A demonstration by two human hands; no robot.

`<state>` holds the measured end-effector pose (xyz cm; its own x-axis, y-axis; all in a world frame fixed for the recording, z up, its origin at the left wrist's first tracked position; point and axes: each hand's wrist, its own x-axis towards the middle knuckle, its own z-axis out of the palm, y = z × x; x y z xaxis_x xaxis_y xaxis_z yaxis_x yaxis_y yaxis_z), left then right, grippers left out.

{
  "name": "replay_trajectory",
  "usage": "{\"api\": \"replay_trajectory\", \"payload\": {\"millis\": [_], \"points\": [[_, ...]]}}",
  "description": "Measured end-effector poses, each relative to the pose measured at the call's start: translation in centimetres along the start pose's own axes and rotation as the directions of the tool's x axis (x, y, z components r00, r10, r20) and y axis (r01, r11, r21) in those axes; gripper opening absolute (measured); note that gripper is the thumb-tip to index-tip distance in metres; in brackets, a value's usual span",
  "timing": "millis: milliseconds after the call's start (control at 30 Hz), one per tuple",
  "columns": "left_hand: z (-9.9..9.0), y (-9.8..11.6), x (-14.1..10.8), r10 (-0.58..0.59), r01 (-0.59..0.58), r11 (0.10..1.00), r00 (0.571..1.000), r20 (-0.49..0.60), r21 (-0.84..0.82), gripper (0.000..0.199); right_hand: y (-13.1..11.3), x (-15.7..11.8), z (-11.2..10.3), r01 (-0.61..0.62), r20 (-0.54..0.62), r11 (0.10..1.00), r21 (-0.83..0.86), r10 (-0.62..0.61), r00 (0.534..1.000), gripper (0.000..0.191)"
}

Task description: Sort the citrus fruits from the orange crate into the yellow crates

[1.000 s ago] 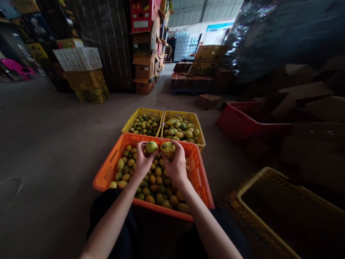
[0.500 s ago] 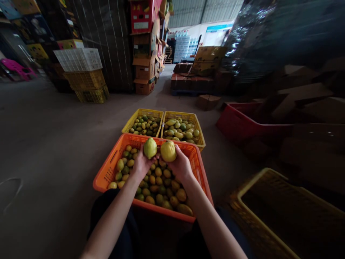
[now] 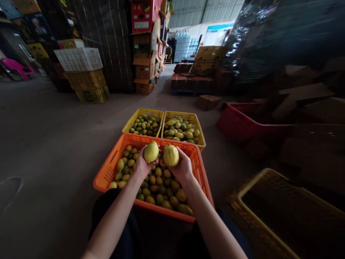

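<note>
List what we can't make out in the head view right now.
All head view:
- Undersides of the left held fruit and right held fruit: hidden by the left hand and right hand.
- Bottom of the orange crate: covered by loose fruit and forearms.
- Near-right yellow crate: cut off by right and bottom edges; inside too dark.
- Blue banner: any lettering too small and blurred.

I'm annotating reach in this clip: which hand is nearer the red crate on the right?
Right. The right hand holds a yellow-green fruit above the orange crate, to the left of the red crate. The left hand, holding another fruit, is farther left.
</note>
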<state>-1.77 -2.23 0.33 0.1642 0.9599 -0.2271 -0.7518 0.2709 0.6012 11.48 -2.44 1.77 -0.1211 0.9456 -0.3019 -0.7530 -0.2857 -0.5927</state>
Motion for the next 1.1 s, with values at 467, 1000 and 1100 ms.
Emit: {"api": "replay_trajectory", "payload": {"millis": [467,1000,1100], "points": [[0.0,-0.3,-0.1,-0.094,0.086,0.994,0.983,-0.157,-0.061,0.033,-0.2,0.0,-0.6,-0.103,-0.114,0.994,0.048,0.108,0.988,0.012],[-0.3,0.0,-0.3,-0.129,0.108,0.982,0.983,-0.132,-0.156,0.043,0.8,1.1,-1.6,-0.195,-0.168,0.977,0.090,0.208,0.964,0.018],[-0.3,-0.1,-0.3,-0.113,0.089,0.982,0.984,-0.140,-0.164,0.034,1.3,1.6,-1.8,-0.179,-0.216,0.979,0.095,0.196,0.956,0.012]]}}
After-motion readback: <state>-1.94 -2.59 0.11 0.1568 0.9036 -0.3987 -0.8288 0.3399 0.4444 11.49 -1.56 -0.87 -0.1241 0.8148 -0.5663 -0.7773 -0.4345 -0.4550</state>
